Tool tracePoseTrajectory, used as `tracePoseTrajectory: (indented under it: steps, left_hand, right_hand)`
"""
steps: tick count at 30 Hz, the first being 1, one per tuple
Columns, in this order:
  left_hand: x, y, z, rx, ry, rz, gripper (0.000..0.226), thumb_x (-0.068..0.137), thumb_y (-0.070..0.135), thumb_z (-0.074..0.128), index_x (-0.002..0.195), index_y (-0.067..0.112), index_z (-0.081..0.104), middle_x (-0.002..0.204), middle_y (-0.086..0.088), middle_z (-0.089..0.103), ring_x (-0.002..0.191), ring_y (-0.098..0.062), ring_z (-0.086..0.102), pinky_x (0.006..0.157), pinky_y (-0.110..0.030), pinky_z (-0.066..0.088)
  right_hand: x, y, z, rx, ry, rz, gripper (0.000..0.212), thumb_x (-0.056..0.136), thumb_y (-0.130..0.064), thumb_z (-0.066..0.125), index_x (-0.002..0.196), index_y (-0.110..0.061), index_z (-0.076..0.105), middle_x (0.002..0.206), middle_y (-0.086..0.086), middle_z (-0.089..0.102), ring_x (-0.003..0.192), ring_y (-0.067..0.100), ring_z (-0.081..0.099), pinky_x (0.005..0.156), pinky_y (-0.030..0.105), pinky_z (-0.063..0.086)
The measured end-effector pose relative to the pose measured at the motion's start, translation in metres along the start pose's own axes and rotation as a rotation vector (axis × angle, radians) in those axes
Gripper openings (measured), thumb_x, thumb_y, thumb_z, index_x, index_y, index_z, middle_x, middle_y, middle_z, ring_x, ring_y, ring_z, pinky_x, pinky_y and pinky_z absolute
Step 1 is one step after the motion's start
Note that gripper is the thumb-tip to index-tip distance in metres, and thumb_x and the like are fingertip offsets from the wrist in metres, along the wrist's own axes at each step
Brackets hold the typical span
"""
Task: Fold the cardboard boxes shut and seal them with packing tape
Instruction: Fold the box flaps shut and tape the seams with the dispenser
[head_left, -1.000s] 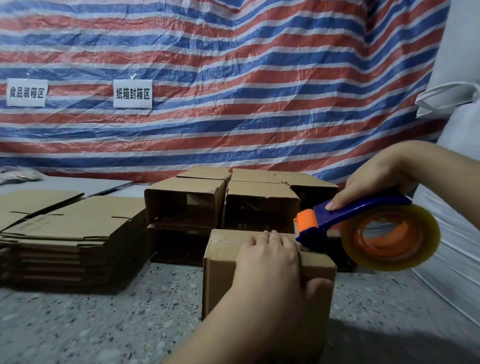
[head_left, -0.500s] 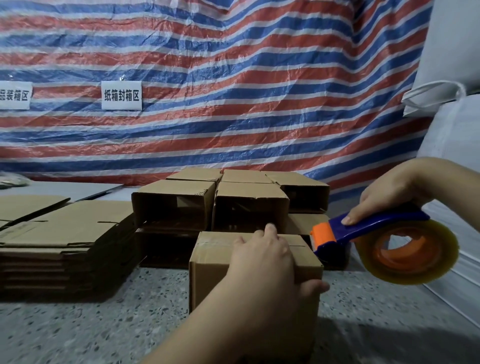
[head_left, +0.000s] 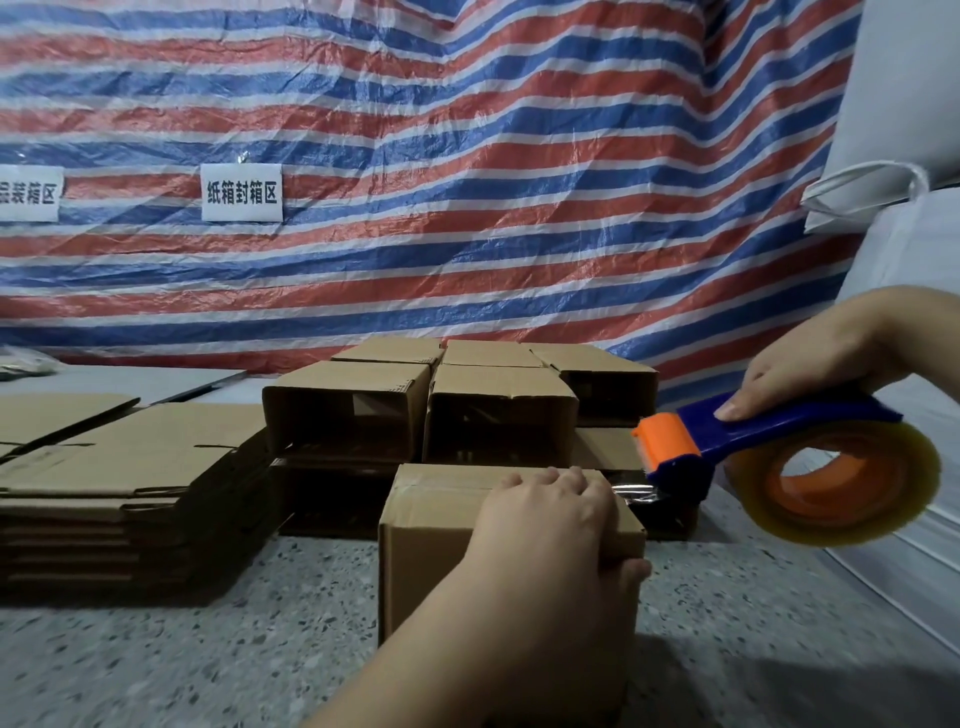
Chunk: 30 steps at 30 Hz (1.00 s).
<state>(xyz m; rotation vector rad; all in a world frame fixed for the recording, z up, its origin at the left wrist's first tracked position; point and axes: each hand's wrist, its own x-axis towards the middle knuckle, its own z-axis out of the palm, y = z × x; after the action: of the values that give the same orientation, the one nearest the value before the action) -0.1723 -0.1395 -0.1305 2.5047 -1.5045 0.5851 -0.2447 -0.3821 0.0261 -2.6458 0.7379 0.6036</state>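
Note:
A small closed cardboard box stands on the speckled floor in front of me, with clear tape along its top. My left hand presses down on the box's top, fingers over it and thumb on the near right side. My right hand grips the blue handle of a tape dispenser with an orange head and a clear tape roll. The dispenser's head sits at the box's right top edge, where a short strip of shiny tape stretches from box to blade.
Behind the box lie several open-ended folded boxes stacked in two layers. A pile of flat cardboard blanks sits at the left. A striped tarp with two paper labels hangs behind. White sacks rise at the right.
The tape dispenser has moved right, off the box's top to just past its right edge, pulling tape after it. My left hand has stayed pressed on the box.

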Motion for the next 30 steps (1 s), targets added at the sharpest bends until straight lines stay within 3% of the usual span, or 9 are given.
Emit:
tracePoseTrajectory:
  steps: [3, 6, 9, 13, 16, 19, 24, 30]
  left_hand:
    - [0.000, -0.001, 0.002, -0.002, 0.020, 0.003, 0.064, 0.095, 0.062, 0.043, 0.145, 0.024, 0.038, 0.149, 0.002, 0.044, 0.137, -0.019, 0.037, 0.114, -0.040, 0.031]
    - [0.001, -0.002, 0.003, -0.003, 0.029, 0.004, 0.065, 0.095, 0.062, 0.043, 0.147, 0.023, 0.036, 0.152, 0.000, 0.041, 0.140, -0.020, 0.035, 0.116, -0.042, 0.029]
    - [0.001, -0.002, 0.005, 0.007, 0.025, 0.004, 0.066, 0.095, 0.062, 0.043, 0.148, 0.024, 0.035, 0.154, -0.001, 0.039, 0.141, -0.021, 0.033, 0.116, -0.042, 0.027]
    - [0.002, -0.004, 0.006, 0.013, 0.028, 0.009, 0.066, 0.095, 0.062, 0.041, 0.148, 0.024, 0.034, 0.154, -0.001, 0.039, 0.142, -0.021, 0.033, 0.117, -0.041, 0.027]
    - [0.000, -0.005, 0.009, 0.013, 0.042, 0.016, 0.066, 0.095, 0.064, 0.040, 0.149, 0.026, 0.033, 0.154, 0.001, 0.038, 0.143, -0.020, 0.032, 0.117, -0.039, 0.027]
    - [0.001, -0.005, 0.010, 0.019, 0.041, 0.011, 0.067, 0.095, 0.063, 0.039, 0.150, 0.026, 0.030, 0.156, 0.001, 0.035, 0.145, -0.021, 0.029, 0.119, -0.041, 0.025]
    - [0.001, -0.003, 0.008, 0.004, 0.063, 0.013, 0.064, 0.094, 0.063, 0.042, 0.147, 0.029, 0.034, 0.153, 0.002, 0.040, 0.141, -0.019, 0.034, 0.115, -0.040, 0.027]
    - [0.001, -0.003, 0.008, -0.007, 0.064, 0.013, 0.066, 0.094, 0.065, 0.040, 0.148, 0.028, 0.033, 0.154, 0.001, 0.038, 0.142, -0.020, 0.032, 0.116, -0.040, 0.026]
  right_hand:
    - [-0.006, -0.006, 0.002, -0.040, -0.026, 0.031, 0.069, 0.059, -0.079, 0.076, 0.101, -0.023, 0.080, 0.102, 0.005, 0.078, 0.089, 0.017, 0.074, 0.083, 0.027, 0.055]
    - [-0.003, -0.020, 0.009, -0.212, 0.012, 0.113, 0.078, 0.055, -0.078, 0.070, 0.106, -0.019, 0.074, 0.092, 0.001, 0.079, 0.083, 0.015, 0.074, 0.081, 0.026, 0.057]
    - [-0.006, -0.041, 0.013, -0.350, 0.080, 0.178, 0.082, 0.051, -0.083, 0.068, 0.105, -0.021, 0.072, 0.094, 0.002, 0.079, 0.088, 0.018, 0.075, 0.086, 0.030, 0.058]
    - [-0.002, -0.051, 0.030, -0.612, 0.244, 0.241, 0.058, 0.069, -0.078, 0.071, 0.095, -0.027, 0.064, 0.091, -0.005, 0.071, 0.083, 0.012, 0.069, 0.072, 0.026, 0.053]
    - [0.020, -0.027, 0.069, -0.812, 0.215, 0.284, 0.049, 0.076, -0.070, 0.071, 0.093, -0.024, 0.064, 0.081, -0.010, 0.062, 0.072, 0.009, 0.058, 0.069, 0.026, 0.046]
    - [0.045, 0.010, 0.098, -0.650, 0.375, 0.161, 0.053, 0.077, -0.079, 0.061, 0.078, -0.026, 0.053, 0.078, -0.012, 0.058, 0.067, 0.005, 0.055, 0.064, 0.026, 0.047]
    - [0.099, 0.033, 0.136, -0.428, 0.684, 0.025, 0.059, 0.078, -0.085, 0.051, 0.075, -0.027, 0.056, 0.072, -0.010, 0.059, 0.063, 0.005, 0.057, 0.059, 0.027, 0.050]
    - [0.139, 0.028, 0.180, -0.253, 0.835, -0.029, 0.053, 0.084, -0.081, 0.047, 0.088, -0.029, 0.058, 0.078, -0.010, 0.061, 0.069, 0.005, 0.060, 0.064, 0.026, 0.055]
